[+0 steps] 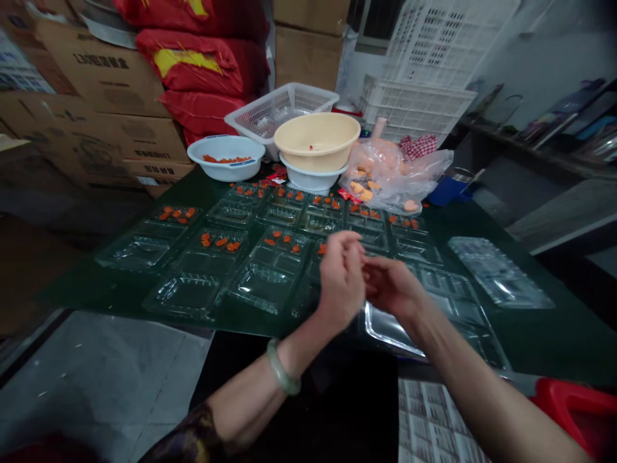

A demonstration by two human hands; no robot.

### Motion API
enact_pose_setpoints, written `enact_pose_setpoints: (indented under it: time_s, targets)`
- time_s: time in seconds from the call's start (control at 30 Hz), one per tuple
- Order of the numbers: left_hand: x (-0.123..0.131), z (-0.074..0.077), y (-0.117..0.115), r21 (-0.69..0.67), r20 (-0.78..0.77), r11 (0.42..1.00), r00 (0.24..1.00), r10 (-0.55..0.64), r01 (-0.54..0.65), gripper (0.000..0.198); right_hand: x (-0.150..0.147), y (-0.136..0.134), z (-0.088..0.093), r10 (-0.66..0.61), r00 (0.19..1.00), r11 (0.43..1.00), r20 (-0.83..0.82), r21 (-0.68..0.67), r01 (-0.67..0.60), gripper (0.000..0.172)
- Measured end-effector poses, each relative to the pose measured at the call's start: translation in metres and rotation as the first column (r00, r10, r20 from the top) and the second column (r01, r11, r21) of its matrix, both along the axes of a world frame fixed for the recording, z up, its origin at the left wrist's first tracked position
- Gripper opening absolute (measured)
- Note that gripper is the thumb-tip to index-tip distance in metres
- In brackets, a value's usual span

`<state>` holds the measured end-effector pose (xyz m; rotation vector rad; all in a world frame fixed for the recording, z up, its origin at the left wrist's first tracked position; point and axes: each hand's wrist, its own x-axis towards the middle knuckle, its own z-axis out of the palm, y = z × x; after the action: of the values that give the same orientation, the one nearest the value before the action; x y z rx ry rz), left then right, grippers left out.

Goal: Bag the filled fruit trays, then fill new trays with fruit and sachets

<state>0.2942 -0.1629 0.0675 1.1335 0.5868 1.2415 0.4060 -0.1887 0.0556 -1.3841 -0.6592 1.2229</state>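
My left hand (341, 280), with a pale green bangle (283, 366) on its wrist, is raised over the clear plastic trays with its fingers curled. Against it, my right hand (391, 287) is cupped, and the fingertips of both meet. Whatever lies between them is hidden by the fingers. Below the hands, a clear tray (393, 328) lies near the table's front edge. Orange carrot slices (322, 248) show just left of my left fingers. Nearby compartmented trays (265, 283) hold a few carrot slices (286, 238) each in their far compartments.
A light blue basin (226, 168) with carrot slices stands at the back, beside a cream basin (317, 145) on a white one. Plastic bags (385, 170) of orange pieces lie right of these. Stacked clear trays (499, 270) lie at right. A red stool (573, 402) is lower right.
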Motion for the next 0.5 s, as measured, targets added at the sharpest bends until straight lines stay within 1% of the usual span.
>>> enact_pose_setpoints:
  time_s: [0.03,0.07,0.1,0.17,0.23,0.27,0.33,0.43,0.5]
  targets:
    - [-0.002,0.001,0.009,-0.079,0.056,0.997,0.998,0.026,-0.021,0.010,0.007,0.008,0.002,-0.071,0.997,0.997,-0.036,0.014,0.071,0.008]
    - [-0.005,0.001,0.019,-0.196,0.104,0.981,0.994,0.023,-0.002,0.007,0.013,0.016,0.002,-0.143,0.988,0.989,-0.061,0.035,0.145,0.014]
    - [-0.009,0.000,0.027,-0.315,0.142,0.948,0.990,0.009,0.037,0.005,0.018,0.024,0.000,-0.206,0.976,0.976,-0.068,0.062,0.211,0.020]
    - [-0.019,-0.005,0.040,-0.505,0.170,0.857,0.985,-0.012,0.097,0.005,0.026,0.038,-0.010,-0.290,0.957,0.949,-0.030,0.123,0.291,0.023]
    - [-0.028,-0.012,0.047,-0.621,0.163,0.777,0.987,-0.002,0.104,0.006,0.029,0.048,-0.023,-0.326,0.945,0.934,0.006,0.156,0.322,0.021]
    - [-0.031,-0.016,0.048,-0.649,0.160,0.754,0.987,0.004,0.102,0.009,0.030,0.052,-0.030,-0.337,0.941,0.929,0.021,0.168,0.329,0.019]
    - [-0.036,-0.022,0.048,-0.656,0.165,0.747,0.986,0.002,0.108,0.016,0.031,0.056,-0.040,-0.351,0.935,0.922,0.044,0.187,0.338,0.017]
    - [-0.041,-0.024,0.048,-0.597,0.166,0.790,0.985,-0.046,0.138,0.023,0.033,0.061,-0.045,-0.369,0.926,0.915,0.082,0.208,0.346,0.017]
    - [-0.043,-0.022,0.049,-0.538,0.133,0.828,0.986,-0.101,0.158,0.019,0.035,0.062,-0.043,-0.370,0.921,0.917,0.124,0.209,0.340,0.019]
